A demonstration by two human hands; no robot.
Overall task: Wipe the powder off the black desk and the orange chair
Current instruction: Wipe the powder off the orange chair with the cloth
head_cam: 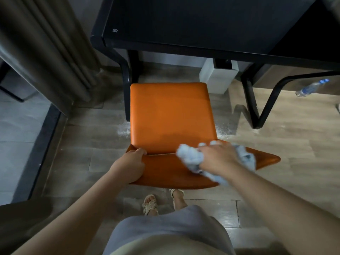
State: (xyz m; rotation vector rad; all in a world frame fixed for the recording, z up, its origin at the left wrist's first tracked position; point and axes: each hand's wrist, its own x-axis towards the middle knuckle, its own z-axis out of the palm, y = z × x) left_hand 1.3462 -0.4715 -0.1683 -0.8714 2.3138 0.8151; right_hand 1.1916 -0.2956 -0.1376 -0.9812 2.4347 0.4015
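- Orange chair stands at the centre of the view, its seat toward 12 o'clock under the edge of the black desk; the backrest is nearest to the person.
- Seat looks clean; I see no powder on it.
- Right hand holds a crumpled light-blue cloth and presses it on the backrest, at 3 o'clock from the seam.
- Left hand grips the backrest edge at 9 o'clock, fingers curled over it.
- Desk top appears dark and clean, so I judge this part done.
- White powder lies on the floor at both sides of the seat.
- Only the backrest seems left.
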